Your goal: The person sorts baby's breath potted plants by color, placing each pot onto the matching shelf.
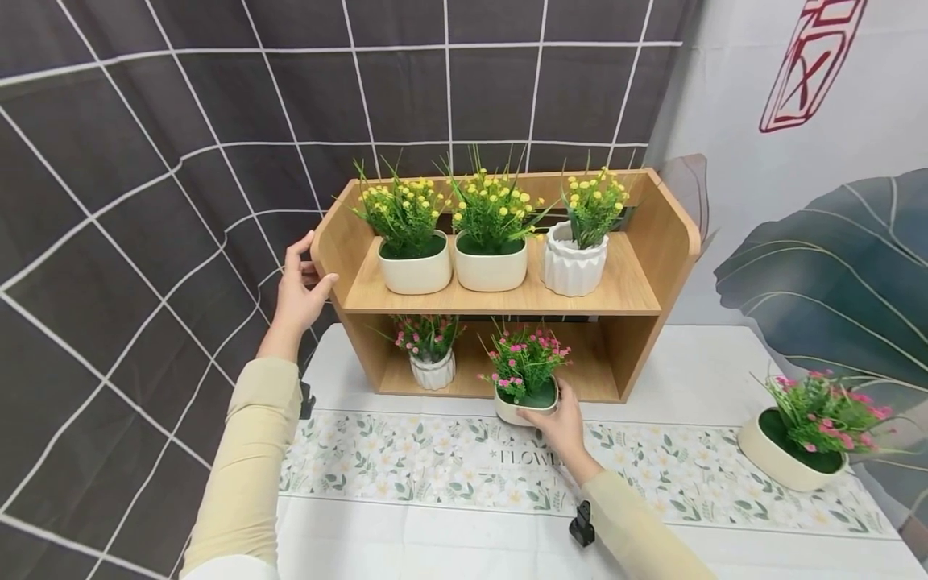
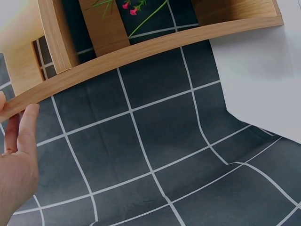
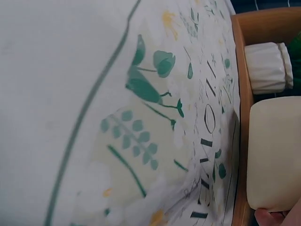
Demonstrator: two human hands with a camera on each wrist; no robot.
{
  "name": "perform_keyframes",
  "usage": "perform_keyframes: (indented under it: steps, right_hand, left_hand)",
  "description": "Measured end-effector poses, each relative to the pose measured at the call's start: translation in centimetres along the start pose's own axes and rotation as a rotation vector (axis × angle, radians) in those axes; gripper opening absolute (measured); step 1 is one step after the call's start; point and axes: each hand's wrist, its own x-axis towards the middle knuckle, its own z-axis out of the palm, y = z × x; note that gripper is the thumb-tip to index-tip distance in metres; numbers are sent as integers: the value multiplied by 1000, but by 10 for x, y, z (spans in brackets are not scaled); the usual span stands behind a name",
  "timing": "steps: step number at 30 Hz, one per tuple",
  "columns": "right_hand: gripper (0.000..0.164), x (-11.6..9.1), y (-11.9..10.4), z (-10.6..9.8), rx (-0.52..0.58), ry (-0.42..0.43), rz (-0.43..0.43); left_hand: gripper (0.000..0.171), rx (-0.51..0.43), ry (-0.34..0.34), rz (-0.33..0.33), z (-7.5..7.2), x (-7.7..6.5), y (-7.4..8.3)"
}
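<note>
My right hand (image 1: 560,420) grips the cream oval pot of a pink-flowered artificial plant (image 1: 528,366) at the front of the wooden shelf's lower level. In the right wrist view the pot (image 3: 275,153) fills the right side, with a fingertip at its lower corner. My left hand (image 1: 299,292) holds the front edge of the left side panel of the wooden shelf (image 1: 500,303). The left wrist view has that panel (image 2: 117,57) between the thumb and fingers. Left of the held pot, a white ribbed pot with pink flowers (image 1: 432,370) stands on the lower level.
On the upper level stand two cream oval pots (image 1: 416,272) with yellow flowers and one white ribbed pot (image 1: 575,266). Another cream pot with pink flowers (image 1: 792,451) sits at the table's right. A floral runner (image 1: 435,459) crosses the white table. Dark checked cloth hangs behind.
</note>
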Motion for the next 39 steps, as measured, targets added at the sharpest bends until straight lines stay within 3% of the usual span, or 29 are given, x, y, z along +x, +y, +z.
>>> perform_keyframes:
  steps: [22, 39]
  right_hand:
    - [92, 22, -3, 26, 111, -5, 19]
    - [83, 36, -10, 44, 70, -75, 22]
  left_hand:
    - [68, -3, 6, 2, 0, 0, -1]
    - [67, 2, 13, 31, 0, 1, -2]
